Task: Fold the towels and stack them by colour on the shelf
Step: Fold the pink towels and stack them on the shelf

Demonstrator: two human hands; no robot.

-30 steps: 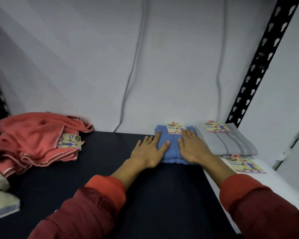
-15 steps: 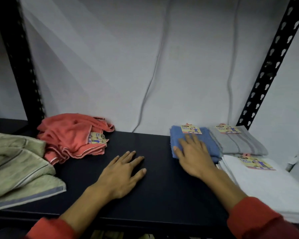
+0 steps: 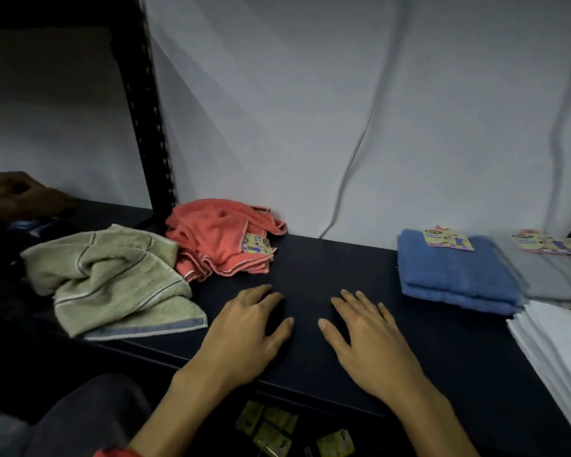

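Dark shelf (image 3: 310, 258): left hand (image 3: 244, 338) and right hand (image 3: 370, 344) lie flat, fingers spread, holding nothing. Bare surface runs between the coral towel (image 3: 218, 239) and the folded blue towel (image 3: 455, 275).

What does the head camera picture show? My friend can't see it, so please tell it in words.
Two bare hands, left hand and right hand, lie flat and empty on a dark shelf. Crumpled green towel and coral towel sit left; folded blue towel, grey towel and white towel sit right.
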